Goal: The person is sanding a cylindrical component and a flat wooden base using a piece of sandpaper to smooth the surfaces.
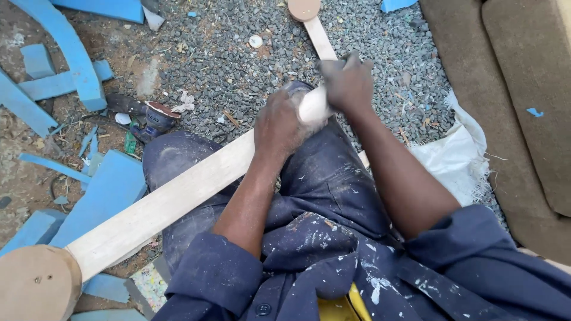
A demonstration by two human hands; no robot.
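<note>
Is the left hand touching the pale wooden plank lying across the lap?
Touching. The head view shows the left hand wrapped around the rounded end of the wooden plank, with no gap; the right hand is blurred just beyond it.

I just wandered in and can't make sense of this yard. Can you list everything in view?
Wooden plank: one, pale, across the lap, rounded end at lower left.
Second wooden piece: one, pale, on the gravel at top.
Painted wood parts: several, blue, at left.
Power sander: one, dark, on the ground at left.
Gravel: grey, top centre.
White sack: one, at right.
Cushions: brown, far right.
Left hand: gripping the plank.
Right hand: on the plank's far end, blurred.
</note>
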